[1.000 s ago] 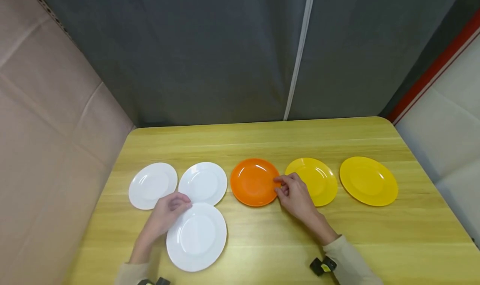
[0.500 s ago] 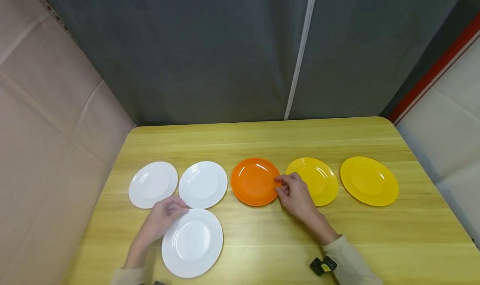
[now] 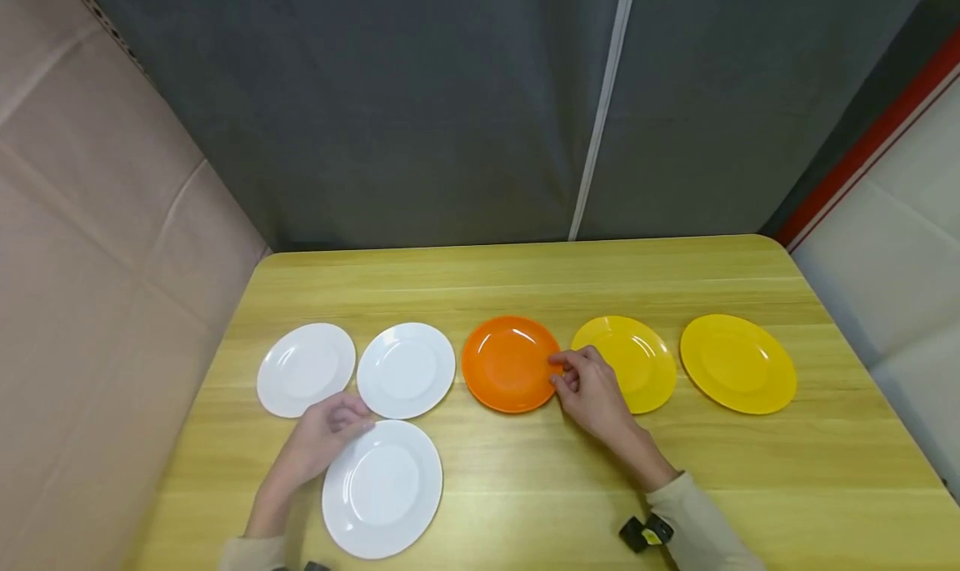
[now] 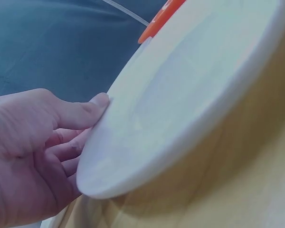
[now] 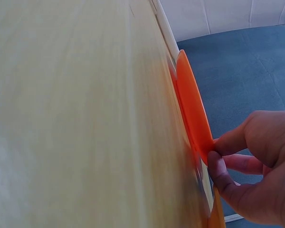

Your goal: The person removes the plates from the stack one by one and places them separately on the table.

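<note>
My left hand grips the nearest white plate by its upper left rim. In the left wrist view the thumb lies on top of the white plate and the other fingers go beneath it. My right hand pinches the right rim of the orange plate between thumb and fingers. From the right wrist, the orange plate shows edge-on, low over the wooden surface. Two more white plates lie to the left, one at the far left and another beside the orange one.
Two yellow plates lie on the right, one partly behind my right hand and one farther right. The wooden table ends at a dark grey curtain. Pale walls flank both sides, the left one close to the table.
The nearest white plate has moved toward me and slightly left with my left hand, away from overlapping the white plate behind it. My right hand and the orange plate stay about where they were.
</note>
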The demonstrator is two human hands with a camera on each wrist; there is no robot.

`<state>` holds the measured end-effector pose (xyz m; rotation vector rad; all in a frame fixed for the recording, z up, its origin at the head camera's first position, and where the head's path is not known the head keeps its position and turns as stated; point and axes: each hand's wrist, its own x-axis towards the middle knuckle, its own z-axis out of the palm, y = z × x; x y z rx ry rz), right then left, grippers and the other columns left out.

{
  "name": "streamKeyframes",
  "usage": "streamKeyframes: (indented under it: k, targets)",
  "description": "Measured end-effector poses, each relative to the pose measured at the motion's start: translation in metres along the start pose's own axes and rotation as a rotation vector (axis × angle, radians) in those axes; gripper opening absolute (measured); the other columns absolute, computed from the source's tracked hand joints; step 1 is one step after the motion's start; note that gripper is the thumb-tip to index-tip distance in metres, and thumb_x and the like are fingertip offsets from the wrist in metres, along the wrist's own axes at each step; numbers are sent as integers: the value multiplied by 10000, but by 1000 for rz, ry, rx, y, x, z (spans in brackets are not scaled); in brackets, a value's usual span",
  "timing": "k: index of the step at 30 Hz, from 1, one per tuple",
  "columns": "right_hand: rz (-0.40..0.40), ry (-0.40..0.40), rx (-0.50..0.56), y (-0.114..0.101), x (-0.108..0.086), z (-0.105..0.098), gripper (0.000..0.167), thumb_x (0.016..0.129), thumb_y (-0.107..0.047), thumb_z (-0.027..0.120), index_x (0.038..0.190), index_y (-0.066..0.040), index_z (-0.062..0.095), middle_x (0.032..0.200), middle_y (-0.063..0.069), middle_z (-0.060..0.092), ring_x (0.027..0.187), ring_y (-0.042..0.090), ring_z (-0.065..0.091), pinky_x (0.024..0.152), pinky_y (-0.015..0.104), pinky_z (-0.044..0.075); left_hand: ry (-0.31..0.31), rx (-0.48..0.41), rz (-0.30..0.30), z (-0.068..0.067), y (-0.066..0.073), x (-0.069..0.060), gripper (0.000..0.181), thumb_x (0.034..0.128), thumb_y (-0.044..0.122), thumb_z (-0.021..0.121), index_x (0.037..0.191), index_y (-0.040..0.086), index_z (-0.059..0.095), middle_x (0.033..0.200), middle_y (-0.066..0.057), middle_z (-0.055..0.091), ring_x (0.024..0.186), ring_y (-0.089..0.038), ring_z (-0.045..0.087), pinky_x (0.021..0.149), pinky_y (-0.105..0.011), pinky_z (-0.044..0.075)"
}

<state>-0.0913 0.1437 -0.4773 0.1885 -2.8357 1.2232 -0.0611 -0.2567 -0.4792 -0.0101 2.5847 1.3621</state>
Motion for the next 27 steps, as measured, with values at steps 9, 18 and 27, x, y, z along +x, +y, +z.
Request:
streamKeyframes:
  k: [9, 18, 27]
  targets:
    - [1, -4, -6, 1, 0, 1, 241, 874, -47, 770, 1110, -18, 735, 941, 83, 590, 764, 121, 538, 654, 178, 507, 42, 157, -25, -2, -1, 1, 214, 850, 166, 812, 1012, 158, 674, 849, 39, 761, 854, -123, 712, 803, -243, 568]
    - [6, -9, -4, 0, 0, 2, 255, 867, -56, 779, 1115, -18, 732, 941, 83, 589, 764, 127, 537, 654, 182, 503, 34, 202, 48, -8, 5, 1, 229, 841, 142, 817, 1027, 158, 685, 827, 47, 757, 807, -103, 706, 753, -240, 573]
    - [-34, 1, 1, -1, 2, -4, 279, 868, -93, 786, 1131, -22, 728, 938, 106, 599, 725, 120, 539, 641, 214, 488, 100, 203, 145, -12, 14, 2, 131, 941, 207, 731, 1040, 130, 692, 909, 17, 725, 838, -100, 670, 750, -241, 580]
